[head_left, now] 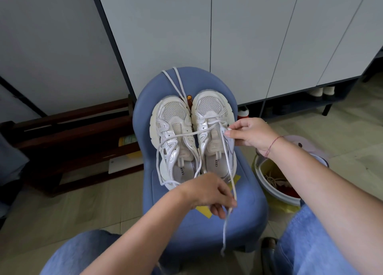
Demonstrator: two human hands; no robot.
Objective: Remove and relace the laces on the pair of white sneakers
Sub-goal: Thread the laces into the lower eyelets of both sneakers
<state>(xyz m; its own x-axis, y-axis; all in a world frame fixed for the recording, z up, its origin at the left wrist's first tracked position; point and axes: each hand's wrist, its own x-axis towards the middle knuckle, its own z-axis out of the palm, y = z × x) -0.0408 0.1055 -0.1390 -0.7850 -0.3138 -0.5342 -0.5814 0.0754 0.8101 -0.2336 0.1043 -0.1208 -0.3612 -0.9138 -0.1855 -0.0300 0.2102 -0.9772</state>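
Note:
Two white sneakers stand side by side on a blue chair (244, 208), toes pointing away from me. The left sneaker (173, 129) has no lace through its eyelets; a loose white lace (176, 82) trails from between the toes over the chair's back. The right sneaker (213, 117) has a white lace (227, 160) threaded near its toe. My right hand (248, 133) pinches the sneaker's right eyelet edge. My left hand (209, 191) pinches that lace near the chair's front, its free end hanging down. The lace's other half drapes across the left sneaker.
A white bin (275, 189) with rubbish stands on the floor right of the chair. Grey cabinet doors (238, 36) rise behind it, with shoes on a low shelf (323, 92). Dark wooden furniture (72, 133) sits to the left. My knees in blue jeans (315, 243) frame the chair.

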